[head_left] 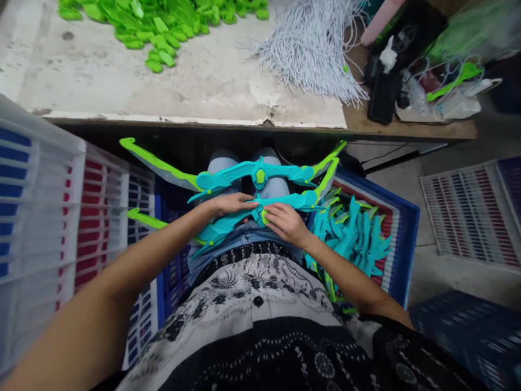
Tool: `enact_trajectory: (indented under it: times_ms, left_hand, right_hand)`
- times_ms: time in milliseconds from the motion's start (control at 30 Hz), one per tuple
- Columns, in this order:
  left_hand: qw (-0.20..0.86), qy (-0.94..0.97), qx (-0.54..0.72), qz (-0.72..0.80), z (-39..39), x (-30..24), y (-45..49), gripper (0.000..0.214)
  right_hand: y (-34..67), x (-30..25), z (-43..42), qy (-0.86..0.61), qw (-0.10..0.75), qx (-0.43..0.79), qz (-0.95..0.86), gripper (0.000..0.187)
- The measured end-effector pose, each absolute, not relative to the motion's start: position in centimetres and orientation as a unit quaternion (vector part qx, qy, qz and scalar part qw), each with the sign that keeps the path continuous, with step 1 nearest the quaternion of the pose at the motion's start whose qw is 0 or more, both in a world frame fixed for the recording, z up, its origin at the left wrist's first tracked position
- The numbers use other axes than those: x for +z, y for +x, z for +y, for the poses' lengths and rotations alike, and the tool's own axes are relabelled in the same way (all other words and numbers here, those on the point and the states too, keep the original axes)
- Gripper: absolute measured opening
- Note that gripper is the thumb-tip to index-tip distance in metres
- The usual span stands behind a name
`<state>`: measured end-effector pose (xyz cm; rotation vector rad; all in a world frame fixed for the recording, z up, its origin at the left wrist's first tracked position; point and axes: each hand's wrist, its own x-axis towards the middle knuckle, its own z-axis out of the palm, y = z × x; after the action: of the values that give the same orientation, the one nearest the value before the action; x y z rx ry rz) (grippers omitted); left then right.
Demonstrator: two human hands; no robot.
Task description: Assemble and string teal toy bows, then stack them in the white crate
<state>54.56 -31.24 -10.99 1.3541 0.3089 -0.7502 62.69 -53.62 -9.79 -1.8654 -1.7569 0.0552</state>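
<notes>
Two turquoise and lime-green toy bows lie across my lap. The farther toy bow [232,175] rests over my knees, with a green piece at its centre. Nearer my waist is the second toy bow [222,227]. My left hand [234,203] is closed on this nearer bow just left of its centre. The fingers of my right hand [287,221] are pressed together on the green centre piece [264,215] of the same bow. My fingertips partly cover that piece.
Green plastic pieces [163,24] and a bundle of white strings [313,49] lie on the worktable [195,92]. A blue crate [407,239] at my right holds many turquoise bows [354,239]. White crates [52,217] stand at my left. A black phone [381,98] lies near the table edge.
</notes>
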Motion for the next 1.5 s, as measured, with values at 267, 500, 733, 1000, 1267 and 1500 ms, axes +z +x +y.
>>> enact_trajectory:
  times_ms: [267,500,733,1000,1267,1500]
  left_hand:
    - [0.711,0.609,-0.32,0.147,-31.4,-11.9,54.3,0.061]
    - [0.56,0.778,-0.269,0.089,-31.3,-11.8,55.2,0.055]
    - [0.554,0.791,-0.242,0.099,-32.1,-11.8,55.2,0.047]
    - [0.379,0.905,-0.182,0.059,-35.0,-7.8,52.6,0.044]
    - [0.167,0.979,-0.109,0.046,-37.0,-7.9,49.0,0.056]
    - [0.277,0.94,-0.162,0.114,-36.7,-9.2,48.9,0.075]
  right_hand:
    - [62.9,-11.4,-52.2,-0.687,0.277,0.028,-0.671,0.023]
    - [62.8,-11.0,-52.0,-0.735,0.316,0.137,-0.584,0.037]
    - [63.0,-10.6,-50.8,-0.813,0.203,0.169,-0.519,0.068]
    - [65.3,-7.2,-51.2,-0.728,0.132,0.276,-0.613,0.066]
    - [72.3,-0.9,-35.3,-0.749,0.276,0.084,-0.597,0.023]
    - [72.7,-2.8,-15.5,-0.789,0.215,-0.002,-0.575,0.024]
